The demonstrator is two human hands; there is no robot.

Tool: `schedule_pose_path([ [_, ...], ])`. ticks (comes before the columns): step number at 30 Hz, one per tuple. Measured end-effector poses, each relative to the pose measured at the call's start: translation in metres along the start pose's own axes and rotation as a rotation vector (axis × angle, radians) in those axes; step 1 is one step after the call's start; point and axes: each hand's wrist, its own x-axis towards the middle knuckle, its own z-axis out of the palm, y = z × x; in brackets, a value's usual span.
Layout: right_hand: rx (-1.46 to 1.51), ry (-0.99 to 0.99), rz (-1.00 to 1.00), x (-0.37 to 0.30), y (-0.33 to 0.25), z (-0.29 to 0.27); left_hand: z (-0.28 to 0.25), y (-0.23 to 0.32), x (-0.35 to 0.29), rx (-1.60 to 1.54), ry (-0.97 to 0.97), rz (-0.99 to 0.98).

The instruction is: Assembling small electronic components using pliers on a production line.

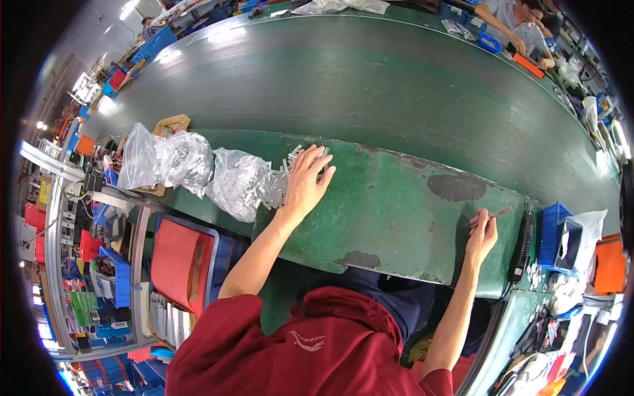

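Green table (389, 204) | your left hand (306, 183), fingers loosely spread, at small pieces (274, 191) beside clear bag (236, 179), likely for easy reach | your right hand (483, 237) pinches thin stick (504, 212)

Kinda hard to see, but the left hand (305, 183) covers part of the pile of little silvery bits (275, 190), so I can't tell if it's gripping any. Same deal with the right hand (483, 231): its fingers hide 1 end of a thin stick (503, 212) that's too small to identify. The tan box (173, 122) is partly tucked behind the plastic bags (188, 162), the red shirt (290, 363) runs off the bottom edge, and the far-off person (150, 29) at upper left is super tiny.
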Motion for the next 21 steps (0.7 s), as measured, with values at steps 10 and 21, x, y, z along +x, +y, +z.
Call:
schedule_pose_path([
  [10,0.058,-0.012,0.005,0.003,0.006,0.005,-0.052,0.011,0.006,-0.064,0.057,0.019],
  [21,0.045,-0.018,-0.047,0.004,0.019,-0.007,-0.242,-0.071,0.009,0.458,0.485,-0.099],
])
